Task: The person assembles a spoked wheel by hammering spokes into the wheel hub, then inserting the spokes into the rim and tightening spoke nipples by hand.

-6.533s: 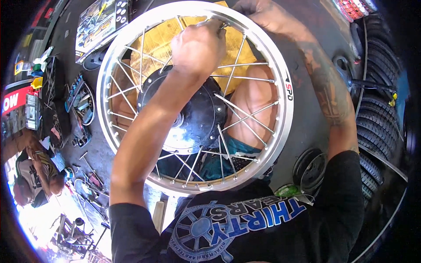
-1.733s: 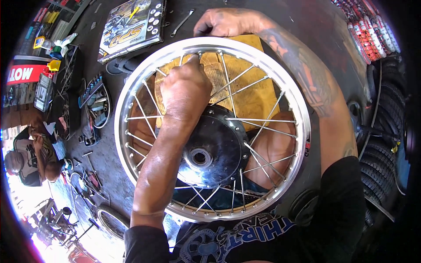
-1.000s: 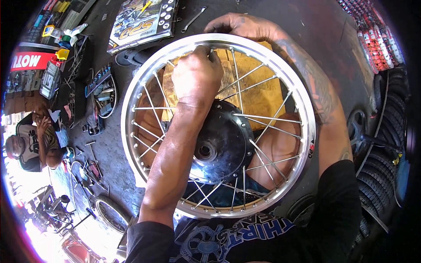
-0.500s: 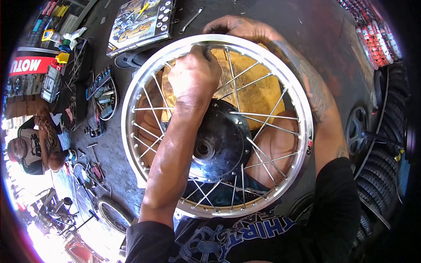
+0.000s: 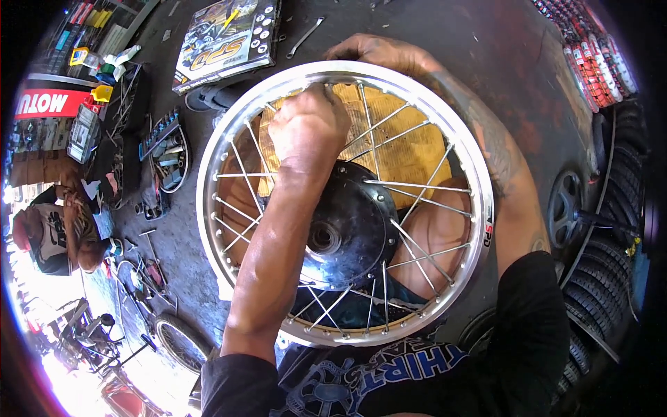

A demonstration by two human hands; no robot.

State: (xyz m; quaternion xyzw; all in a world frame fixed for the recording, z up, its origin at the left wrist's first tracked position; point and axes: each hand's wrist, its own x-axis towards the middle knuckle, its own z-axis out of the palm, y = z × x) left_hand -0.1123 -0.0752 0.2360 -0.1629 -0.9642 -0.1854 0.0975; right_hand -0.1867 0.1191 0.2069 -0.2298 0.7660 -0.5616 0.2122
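Note:
A spoked motorcycle wheel lies across my lap, with a silver rim, thin metal spokes and a shiny black hub. Reaching over the hub, my left hand is closed against the inside of the rim at its far side. Whatever its fingers grip is hidden beneath the hand. My right hand comes round the outside of the wheel to the same stretch of rim. Its fingers are curled together there, and what they pinch does not show. Yellow cardboard shows between the spokes.
Beyond the wheel lie a flat printed box and a wrench. A tray of sockets is on the floor at left, with another person farther left. Stacked tires line the right.
The wheel's far edge has dropped slightly toward me and shifted a little right. Both hands have moved slightly nearer along with it, still at the same part of the rim.

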